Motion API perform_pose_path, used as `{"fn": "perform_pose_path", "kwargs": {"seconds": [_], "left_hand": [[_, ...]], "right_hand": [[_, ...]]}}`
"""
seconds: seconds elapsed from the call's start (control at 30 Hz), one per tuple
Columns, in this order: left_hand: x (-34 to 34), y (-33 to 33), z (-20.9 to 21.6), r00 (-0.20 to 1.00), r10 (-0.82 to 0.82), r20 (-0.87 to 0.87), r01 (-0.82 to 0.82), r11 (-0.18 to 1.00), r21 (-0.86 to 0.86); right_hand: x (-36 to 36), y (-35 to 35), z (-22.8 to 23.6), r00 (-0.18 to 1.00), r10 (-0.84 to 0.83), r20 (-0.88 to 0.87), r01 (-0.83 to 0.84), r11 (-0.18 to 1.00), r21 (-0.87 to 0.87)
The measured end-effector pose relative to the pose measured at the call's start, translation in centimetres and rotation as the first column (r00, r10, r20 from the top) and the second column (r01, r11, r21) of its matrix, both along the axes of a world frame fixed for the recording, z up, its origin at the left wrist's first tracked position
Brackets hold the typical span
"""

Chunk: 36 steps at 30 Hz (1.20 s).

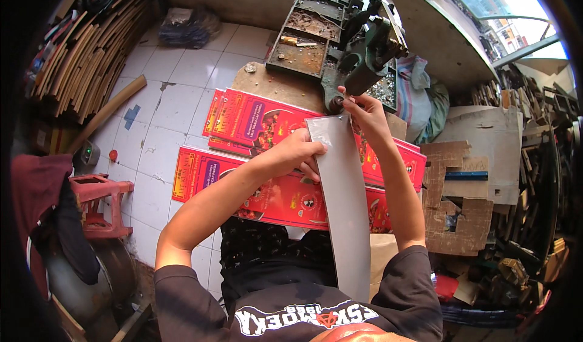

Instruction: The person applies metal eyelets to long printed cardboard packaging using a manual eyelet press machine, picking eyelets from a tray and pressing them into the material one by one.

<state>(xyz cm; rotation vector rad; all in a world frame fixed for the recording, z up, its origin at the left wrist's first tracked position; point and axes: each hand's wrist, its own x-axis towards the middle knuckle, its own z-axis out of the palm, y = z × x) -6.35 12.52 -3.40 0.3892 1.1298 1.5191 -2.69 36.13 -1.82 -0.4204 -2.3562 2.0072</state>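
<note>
Floor tiles (pixel 159 167) lie left of the left hand (pixel 296 152) gripping a grey strip (pixel 349 220), best kept level; near the press (pixel 368 68), right hand (pixel 367 116) bunched, grip unclear.

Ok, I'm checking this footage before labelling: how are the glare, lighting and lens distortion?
In the head view, the sky through the window is washed out to near white; in the head view, pale glare sits on the grey strip beside the left hand; in the head view, fisheye corners go black.
</note>
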Motion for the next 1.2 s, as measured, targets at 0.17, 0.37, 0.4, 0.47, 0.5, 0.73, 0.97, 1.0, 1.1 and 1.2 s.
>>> {"fn": "perform_pose_path", "kwargs": {"seconds": [0.17, 0.37, 0.4, 0.47, 0.5, 0.73, 0.97, 1.0, 1.1, 1.2], "left_hand": [[0.0, -0.1, 0.1, 1.0, -0.017, -0.021, 0.017, 0.999, 0.033], [0.2, -0.7, 1.1, 0.997, -0.05, -0.052, 0.054, 0.996, 0.068], [0.3, -0.7, 1.2, 0.997, -0.05, -0.053, 0.054, 0.995, 0.078], [0.6, -0.5, 1.5, 0.997, -0.058, -0.057, 0.063, 0.993, 0.101], [0.8, -0.3, 1.6, 0.996, -0.069, -0.06, 0.074, 0.993, 0.094], [1.0, 1.7, 2.8, 0.998, 0.028, -0.057, -0.027, 0.999, 0.018], [-0.7, 3.3, 1.0, 0.982, 0.182, -0.043, -0.177, 0.979, 0.098], [-0.9, 3.4, 0.8, 0.979, 0.197, -0.045, -0.191, 0.975, 0.113], [-0.9, 3.4, 0.3, 0.968, 0.248, -0.035, -0.243, 0.965, 0.101], [-0.7, 3.3, 0.6, 0.971, 0.231, -0.062, -0.224, 0.969, 0.103]], "right_hand": [[4.5, -0.6, 0.7, 0.971, -0.116, -0.209, 0.143, 0.983, 0.118], [16.6, -2.3, 3.0, 0.992, -0.01, 0.129, 0.01, 1.0, 0.004], [18.3, -2.7, 3.0, 0.986, 0.022, 0.163, -0.022, 1.0, -0.003], [20.6, -4.2, 2.9, 0.994, -0.011, 0.106, 0.012, 1.0, -0.01], [21.3, -4.6, 2.2, 0.999, -0.039, 0.03, 0.039, 0.999, -0.01], [21.0, -4.2, 1.8, 0.993, -0.118, -0.031, 0.121, 0.983, 0.139], [18.1, -3.1, 1.0, 0.975, -0.187, -0.122, 0.2, 0.974, 0.108], [17.8, -3.0, 1.3, 0.977, -0.19, -0.099, 0.2, 0.973, 0.112], [17.2, -3.1, 1.7, 0.98, -0.188, -0.065, 0.195, 0.97, 0.147], [17.2, -3.1, 1.8, 0.979, -0.198, -0.044, 0.202, 0.968, 0.149]]}}
